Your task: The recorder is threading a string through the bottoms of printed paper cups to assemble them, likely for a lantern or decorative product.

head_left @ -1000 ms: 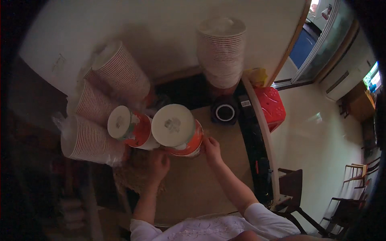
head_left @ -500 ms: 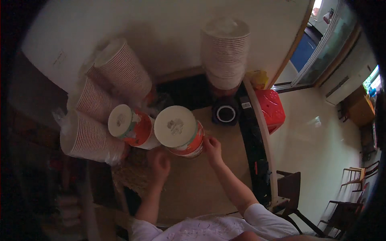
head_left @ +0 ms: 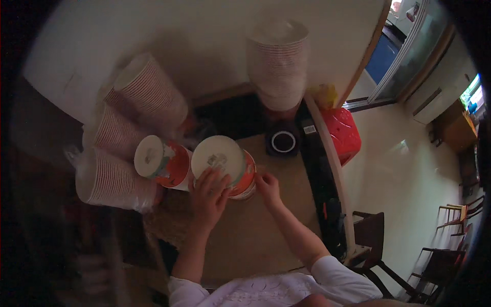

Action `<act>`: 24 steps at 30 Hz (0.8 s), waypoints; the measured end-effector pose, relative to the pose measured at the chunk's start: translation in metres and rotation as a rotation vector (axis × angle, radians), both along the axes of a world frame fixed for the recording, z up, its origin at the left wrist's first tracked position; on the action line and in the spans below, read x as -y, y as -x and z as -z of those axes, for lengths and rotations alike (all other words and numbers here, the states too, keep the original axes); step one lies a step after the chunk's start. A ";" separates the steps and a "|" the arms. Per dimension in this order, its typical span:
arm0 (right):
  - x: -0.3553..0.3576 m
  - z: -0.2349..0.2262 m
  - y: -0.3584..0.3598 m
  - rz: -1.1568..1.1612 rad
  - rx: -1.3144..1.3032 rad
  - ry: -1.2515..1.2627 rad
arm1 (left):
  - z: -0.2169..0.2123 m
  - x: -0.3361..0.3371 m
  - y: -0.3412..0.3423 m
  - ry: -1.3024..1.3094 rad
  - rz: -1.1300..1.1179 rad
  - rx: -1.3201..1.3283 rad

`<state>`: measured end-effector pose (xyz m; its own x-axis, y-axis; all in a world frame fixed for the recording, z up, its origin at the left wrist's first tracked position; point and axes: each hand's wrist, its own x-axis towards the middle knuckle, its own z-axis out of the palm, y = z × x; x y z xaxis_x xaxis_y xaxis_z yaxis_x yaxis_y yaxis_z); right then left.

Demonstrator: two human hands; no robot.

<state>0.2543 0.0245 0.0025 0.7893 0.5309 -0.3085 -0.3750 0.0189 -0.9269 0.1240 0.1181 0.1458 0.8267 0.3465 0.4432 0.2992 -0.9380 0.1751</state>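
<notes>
A large upside-down paper bowl (head_left: 217, 148), with a pale base and an orange and green printed side, stands at the middle of the table. My left hand (head_left: 208, 197) lies over the near part of its base, fingers stretched out and slightly apart. At the bowl's right side my right hand (head_left: 267, 188) is closed in a pinch, its fingertips against the lower edge; whatever is between them is too small to make out. Just left stands a smaller upturned paper bowl (head_left: 174, 165) with similar colours, touched by neither hand as far as I can see.
Tall stacks of paper bowls in clear plastic (head_left: 115, 176) crowd the left; another bowl stack (head_left: 279, 66) stands at the back. A dark round object with a white ring (head_left: 284, 143) sits before it. Right of the table are a red plastic stool (head_left: 342, 134) and a dark chair (head_left: 369, 230).
My left hand has moved up and forward from the near side of the large bowl onto its base, its fingers spreading. My right hand stays at the bowl's right edge.
</notes>
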 end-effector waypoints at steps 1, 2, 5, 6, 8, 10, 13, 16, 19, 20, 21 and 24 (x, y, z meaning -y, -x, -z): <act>0.001 0.000 -0.001 -0.001 -0.005 -0.014 | 0.000 0.000 -0.001 0.010 -0.003 -0.007; 0.002 0.001 -0.001 0.003 -0.008 -0.013 | 0.001 0.000 -0.002 0.010 0.001 -0.010; 0.002 0.001 0.000 -0.021 -0.021 -0.032 | 0.000 -0.001 -0.002 0.013 0.013 0.013; 0.003 0.003 0.000 -0.008 -0.039 -0.028 | -0.001 0.001 -0.002 0.012 0.004 -0.002; 0.003 0.009 0.001 -0.003 -0.053 -0.024 | -0.001 0.002 -0.001 0.011 -0.013 -0.014; 0.001 0.018 0.002 0.041 -0.054 -0.050 | -0.002 0.000 -0.001 0.027 0.024 -0.023; 0.006 0.026 -0.001 0.066 -0.035 -0.075 | -0.001 -0.002 0.002 0.043 0.015 -0.011; 0.009 0.030 -0.007 0.010 0.086 0.029 | -0.005 -0.003 0.001 0.068 0.022 0.017; 0.016 0.016 -0.009 -0.103 -0.034 -0.057 | 0.005 -0.008 0.005 0.043 0.033 0.076; 0.014 0.012 -0.008 -0.110 -0.030 -0.060 | 0.006 -0.010 0.007 0.040 0.027 0.080; 0.014 0.008 -0.007 -0.110 -0.059 -0.043 | 0.007 -0.010 0.008 0.041 0.036 0.100; 0.005 -0.009 -0.005 -0.060 -0.110 -0.135 | 0.013 -0.013 0.011 0.075 0.067 0.153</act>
